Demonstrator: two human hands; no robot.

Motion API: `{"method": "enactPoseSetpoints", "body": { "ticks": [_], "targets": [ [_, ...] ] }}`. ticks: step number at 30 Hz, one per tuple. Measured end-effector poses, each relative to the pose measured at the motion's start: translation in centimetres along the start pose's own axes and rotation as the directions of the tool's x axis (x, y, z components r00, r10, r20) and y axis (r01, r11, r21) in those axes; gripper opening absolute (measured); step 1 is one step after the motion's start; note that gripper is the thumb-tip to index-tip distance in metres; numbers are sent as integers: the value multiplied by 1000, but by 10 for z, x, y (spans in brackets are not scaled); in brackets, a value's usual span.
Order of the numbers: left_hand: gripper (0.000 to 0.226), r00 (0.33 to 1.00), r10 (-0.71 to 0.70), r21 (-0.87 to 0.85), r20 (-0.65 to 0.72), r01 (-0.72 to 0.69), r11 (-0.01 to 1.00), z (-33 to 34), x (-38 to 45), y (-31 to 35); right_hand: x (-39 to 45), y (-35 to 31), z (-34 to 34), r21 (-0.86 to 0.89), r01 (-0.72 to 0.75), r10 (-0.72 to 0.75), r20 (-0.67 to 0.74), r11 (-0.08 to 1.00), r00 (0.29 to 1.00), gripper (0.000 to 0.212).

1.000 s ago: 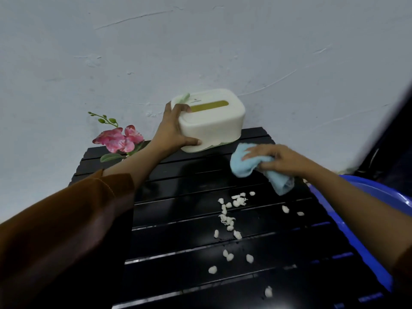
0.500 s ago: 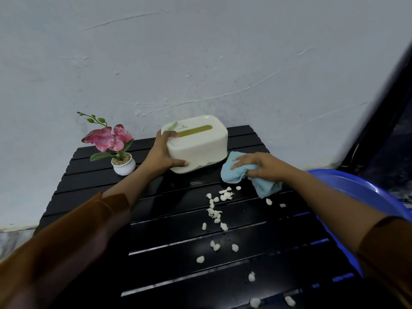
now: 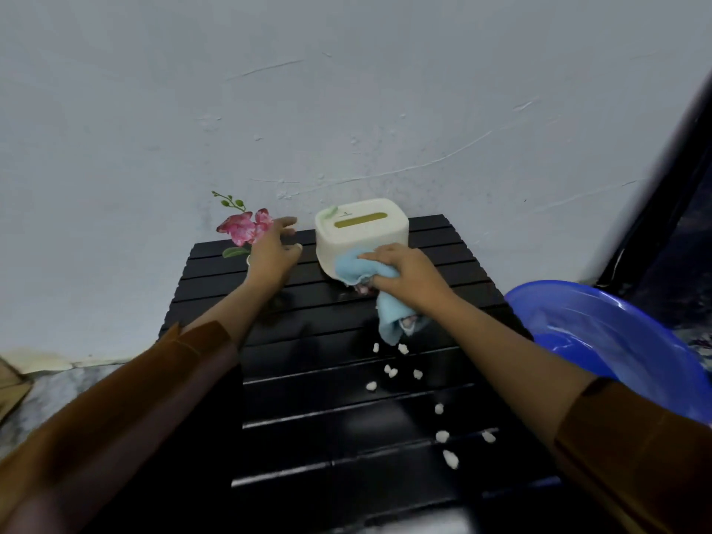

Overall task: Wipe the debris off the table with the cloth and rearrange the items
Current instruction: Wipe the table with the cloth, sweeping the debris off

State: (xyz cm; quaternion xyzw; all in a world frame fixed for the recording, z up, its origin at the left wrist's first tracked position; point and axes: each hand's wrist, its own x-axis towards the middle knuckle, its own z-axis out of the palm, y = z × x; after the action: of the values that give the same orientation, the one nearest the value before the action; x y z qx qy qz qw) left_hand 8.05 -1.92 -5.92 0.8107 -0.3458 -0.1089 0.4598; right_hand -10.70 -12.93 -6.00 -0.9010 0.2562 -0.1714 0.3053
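**A:** Blue cloth point(image 3: 356, 268) is bunched under the right hand point(image 3: 404, 277), fingers curled over it, pressing it to the tabletop point(image 3: 443, 240) just in front of the cream tissue box point(image 3: 360, 233) near the far edge. Its tail hangs back toward the near side.

**B:** Debris?

**A:** White crumbs point(image 3: 391, 371) strung from just below the cloth tail down toward the near right corner. None look cleared yet.

**B:** Left hand?

**A:** Left hand point(image 3: 274, 253) is spread, holding nothing, hovering by the far left corner right beside the pink flower pot point(image 3: 244, 230). Pot body is mostly hidden behind it.

**B:** Risks?

**A:** Three, my read:
1. Tabletop is slatted. A light sweep could push crumbs into the gaps instead of off the edge.
2. Cloth is touching or nearly touching the box front. A wide stroke could shove the box toward the far edge or wall.
3. Left hand is close to the flower. The pot looks small and top-heavy; a careless grab at the petals tips it.

**B:** Basin?

**A:** Blue basin point(image 3: 616, 341) sits off the right edge. Probably the catch target. A fast sweep could overshoot it and scatter crumbs on the floor.

**B:** Suggest?

**A:** Sweep along the slats, toward the right edge, slowly.
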Motion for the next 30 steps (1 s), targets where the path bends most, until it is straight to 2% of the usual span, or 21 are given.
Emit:
{"method": "enactPoseSetpoints", "body": {
  "ticks": [4,8,13,16,19,21,24,30],
  "targets": [
    [40,993,-72,-86,-90,64,994,-33,-35,6,-29,-47,30,-33,-68,70,66,997,995,41],
    [38,992,-106,-91,-67,100,991,-49,-75,1,-53,-75,67,-94,-145,156,117,985,981,42],
    [46,979,-204,1,-18,204,979,-53,-116,-11,-88,-85,100,-197,-218,257,201,956,945,46],
    [48,967,-255,101,5,253,962,-43,-136,-16,-100,-79,98,-237,-232,294,272,943,916,61],
    [57,960,-274,188,55,259,947,-21,-152,-14,-111,-63,72,-188,-253,286,179,949,941,69],
    [69,942,-317,253,112,281,926,-2,-160,-8,-125,-41,48,-174,-265,281,74,948,957,67],
    [79,914,-363,352,181,285,892,28,-172,6,-156,4,12,-206,-328,328,-36,922,944,62],
    [83,888,-456,387,68,398,832,61,-185,16,-216,77,-32,-270,-475,470,-89,837,878,60]
  ]
}}
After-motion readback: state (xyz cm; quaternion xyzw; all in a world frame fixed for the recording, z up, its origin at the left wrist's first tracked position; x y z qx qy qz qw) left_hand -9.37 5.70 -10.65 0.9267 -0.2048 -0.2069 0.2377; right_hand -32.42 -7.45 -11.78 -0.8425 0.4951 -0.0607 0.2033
